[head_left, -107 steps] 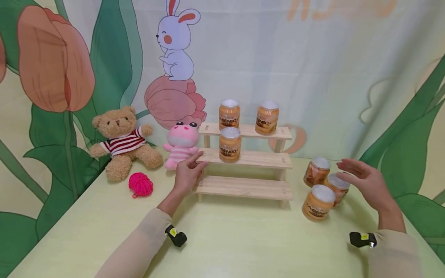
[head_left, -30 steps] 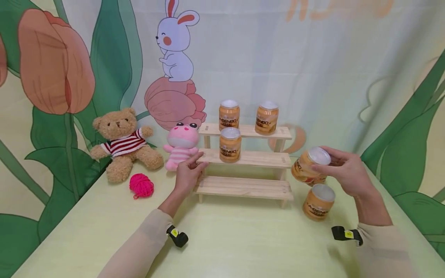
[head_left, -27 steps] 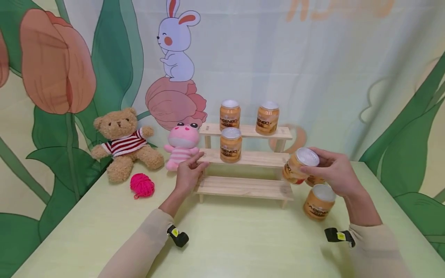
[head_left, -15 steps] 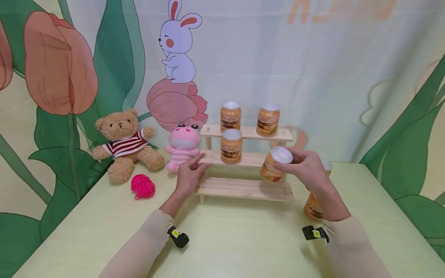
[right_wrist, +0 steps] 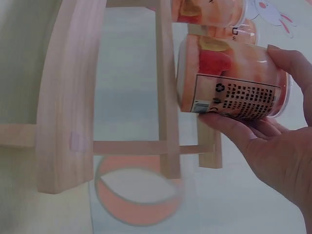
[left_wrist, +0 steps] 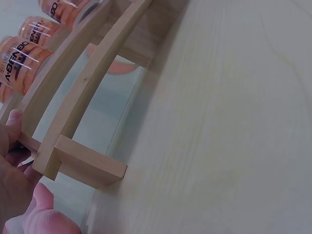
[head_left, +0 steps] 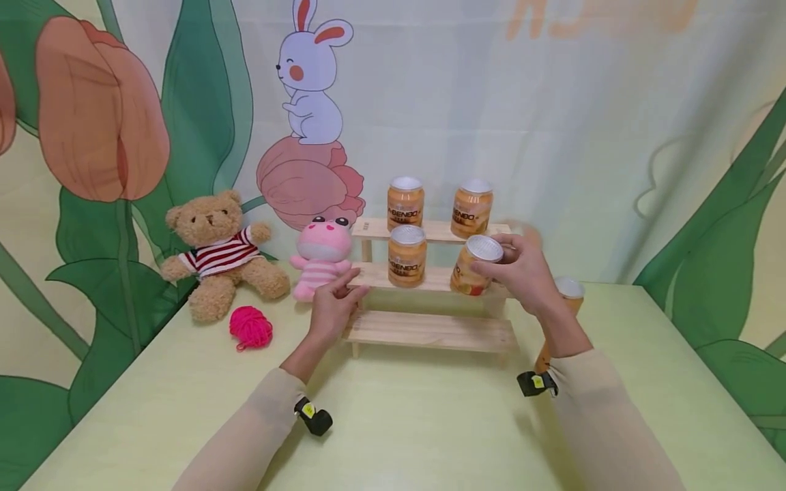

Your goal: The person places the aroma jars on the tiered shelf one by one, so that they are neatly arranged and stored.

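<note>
In the head view my right hand (head_left: 518, 271) grips an orange can (head_left: 471, 267) with a clear ridged lid. The can tilts slightly over the right part of the middle tier of a wooden three-step shelf (head_left: 430, 331). Seen from the right wrist, the held can (right_wrist: 234, 78) has its base right at the tier's edge, thumb and fingers around its lid end. My left hand (head_left: 334, 307) pinches the left end of the middle tier. One matching can (head_left: 406, 258) stands on the middle tier's left part; two more, a left can (head_left: 405, 204) and a right can (head_left: 471, 210), stand on top.
On the table right of the shelf stand further cans, including one can (head_left: 571, 293) partly hidden behind my right forearm. A teddy bear (head_left: 221, 256), a pink plush toy (head_left: 322, 256) and a ball of pink yarn (head_left: 250, 327) are on the left. A printed curtain (head_left: 552, 123) hangs behind.
My right hand has taken a can from the group on the right and carried it left, then up to the middle tier. My left hand stays at the shelf's end.
</note>
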Available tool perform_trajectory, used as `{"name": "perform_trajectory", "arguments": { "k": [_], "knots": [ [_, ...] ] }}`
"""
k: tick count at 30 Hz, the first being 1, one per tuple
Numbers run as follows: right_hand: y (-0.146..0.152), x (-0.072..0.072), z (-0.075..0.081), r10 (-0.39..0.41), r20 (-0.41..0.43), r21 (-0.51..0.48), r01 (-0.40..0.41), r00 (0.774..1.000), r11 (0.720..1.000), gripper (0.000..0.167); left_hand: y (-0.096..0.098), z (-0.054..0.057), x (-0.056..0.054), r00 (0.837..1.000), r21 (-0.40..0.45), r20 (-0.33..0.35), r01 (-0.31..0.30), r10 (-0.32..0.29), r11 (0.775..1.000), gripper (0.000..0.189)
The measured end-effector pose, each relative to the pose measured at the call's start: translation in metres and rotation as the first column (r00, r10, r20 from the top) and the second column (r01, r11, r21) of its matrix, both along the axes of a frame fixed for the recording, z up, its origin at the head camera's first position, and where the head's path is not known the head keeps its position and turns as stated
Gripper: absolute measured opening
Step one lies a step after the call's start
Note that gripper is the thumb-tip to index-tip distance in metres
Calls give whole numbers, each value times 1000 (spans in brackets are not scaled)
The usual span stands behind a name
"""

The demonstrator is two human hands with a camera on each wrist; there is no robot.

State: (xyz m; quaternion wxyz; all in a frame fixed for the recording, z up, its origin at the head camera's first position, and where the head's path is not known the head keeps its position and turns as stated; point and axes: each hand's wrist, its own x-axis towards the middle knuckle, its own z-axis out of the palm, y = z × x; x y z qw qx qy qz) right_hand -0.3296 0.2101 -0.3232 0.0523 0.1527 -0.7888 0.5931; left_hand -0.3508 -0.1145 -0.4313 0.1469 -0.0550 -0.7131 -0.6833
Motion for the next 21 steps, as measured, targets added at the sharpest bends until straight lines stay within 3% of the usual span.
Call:
{"name": "perform_trajectory", "arguments": {
  "k": [6,13,21],
  "knots": [
    [-2,-10,-2,-16,-5,-49,16,1000,999,58,0,1,1,1000,6,-10,4,-4,1000,43],
    [-10,-13,4,-76,37,22,75,996,997,70,-1,1,0,1000,-16,14,-15,15,1000,42],
    [-14,-18,3,-99,22,28,98,995,995,65,0,0,0,1000,-23,4,-20,20,1000,42]
  ]
}}
